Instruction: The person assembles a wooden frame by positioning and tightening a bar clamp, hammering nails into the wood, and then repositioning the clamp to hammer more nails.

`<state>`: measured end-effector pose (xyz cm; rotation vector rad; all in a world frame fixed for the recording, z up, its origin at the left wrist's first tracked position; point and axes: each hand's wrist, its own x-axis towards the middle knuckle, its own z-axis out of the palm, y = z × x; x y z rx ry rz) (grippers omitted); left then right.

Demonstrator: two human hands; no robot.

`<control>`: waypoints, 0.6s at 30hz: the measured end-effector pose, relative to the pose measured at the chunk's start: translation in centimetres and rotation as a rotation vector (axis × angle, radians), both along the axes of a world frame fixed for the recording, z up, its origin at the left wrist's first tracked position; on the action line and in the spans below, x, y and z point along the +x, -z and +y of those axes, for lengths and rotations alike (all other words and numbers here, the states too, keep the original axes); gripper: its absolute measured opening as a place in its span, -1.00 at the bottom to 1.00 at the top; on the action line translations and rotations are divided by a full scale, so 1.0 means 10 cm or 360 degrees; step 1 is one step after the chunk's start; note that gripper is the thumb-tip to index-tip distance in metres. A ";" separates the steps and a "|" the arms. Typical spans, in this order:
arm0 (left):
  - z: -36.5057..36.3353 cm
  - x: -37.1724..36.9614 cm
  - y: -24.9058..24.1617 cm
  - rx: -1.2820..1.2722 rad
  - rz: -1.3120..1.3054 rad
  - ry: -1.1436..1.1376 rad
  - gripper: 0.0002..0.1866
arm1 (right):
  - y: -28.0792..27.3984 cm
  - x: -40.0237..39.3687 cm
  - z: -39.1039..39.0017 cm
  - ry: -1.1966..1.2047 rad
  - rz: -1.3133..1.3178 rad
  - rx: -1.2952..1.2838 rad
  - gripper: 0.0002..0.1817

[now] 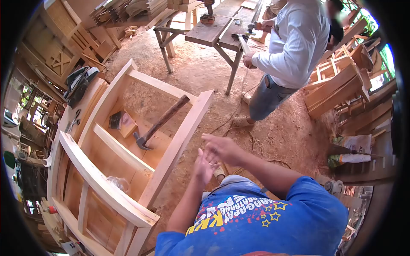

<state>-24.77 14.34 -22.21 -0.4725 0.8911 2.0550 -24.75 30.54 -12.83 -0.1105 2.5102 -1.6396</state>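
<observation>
My left hand (204, 165) and my right hand (221, 147) are raised in front of my blue shirt, palms close together and touching at the fingers. Both have fingers spread and hold nothing. Just to their left stands a pale wooden furniture frame (179, 143) lying on its side on the dirt floor. A hammer (160, 123) rests inside it, head down on a lower board and handle leaning against the top rail. A small dark pad (115, 120) lies on a block within the frame.
Another person in a white long-sleeved shirt (294, 42) stands at a plank workbench (213, 32), hands on a tool. Stacked wooden frames (341, 83) fill the right side. Scissors (73, 121) and a dark bag (79, 83) lie on a bench at the left.
</observation>
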 end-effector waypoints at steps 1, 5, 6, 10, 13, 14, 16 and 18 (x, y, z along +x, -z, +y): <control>0.10 0.02 -0.03 0.0306 0.0045 -0.0064 -0.34 | 0.17 0.04 -0.17 -0.0017 0.0230 0.0232 -0.35; 0.23 0.10 -0.22 0.0934 0.0205 -0.0320 -0.28 | 0.19 0.22 -0.44 -0.0028 0.0467 0.0543 -0.41; 0.20 0.11 -0.38 0.0891 -0.0105 -0.0405 -0.31 | 0.12 0.17 -0.42 -0.0040 0.0434 0.0552 -0.42; 0.05 0.15 -0.75 0.0774 -0.0168 -0.0240 -0.23 | 0.08 0.07 -0.28 -0.0059 0.0368 0.0655 -0.45; -0.14 0.16 -0.85 0.0473 0.0049 -0.0014 -0.15 | -0.05 -0.12 -0.13 0.0421 -0.0948 -0.0314 -0.38; -0.16 0.18 -0.89 0.0332 0.0378 0.0033 0.03 | 0.02 -0.15 -0.07 0.0534 -0.1106 -0.0433 -0.36; -0.24 0.17 -0.99 -0.0017 0.0825 0.0051 0.05 | 0.64 -0.15 0.17 0.0583 -0.0609 -0.0044 -0.32; -0.26 0.11 -1.01 -0.0353 0.1116 0.0052 0.00 | 0.55 -0.05 0.08 0.0559 -0.0338 -0.0004 -0.32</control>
